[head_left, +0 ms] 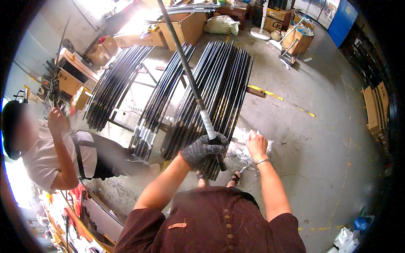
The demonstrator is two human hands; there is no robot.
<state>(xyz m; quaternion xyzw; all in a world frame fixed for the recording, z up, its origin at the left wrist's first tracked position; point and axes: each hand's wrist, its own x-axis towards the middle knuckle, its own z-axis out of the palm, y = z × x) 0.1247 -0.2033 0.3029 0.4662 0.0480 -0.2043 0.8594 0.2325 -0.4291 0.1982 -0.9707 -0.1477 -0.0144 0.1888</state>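
My left hand (203, 150), in a dark grey knit glove, is closed round a long dark rod (185, 65) near its lower end. Just above the glove, a white wrapped band (206, 122) covers part of this rod, which slants up and away to the left. Bare and curled, my right hand (257, 146) is apart from the rod. Crumpled clear plastic (237, 148) shows around and behind its fingers; whether they hold any of it is hidden. Under the raised rod, many similar dark rods (219, 80) lie side by side on a low rack.
Two more groups of rods (162, 92) (116, 86) lie further left. A co-worker (55, 156) stands at the left with a hand raised. Cardboard boxes (183, 31) and a white sack (222, 25) are at the back. A broom (291, 33) leans by a carton at the back right.
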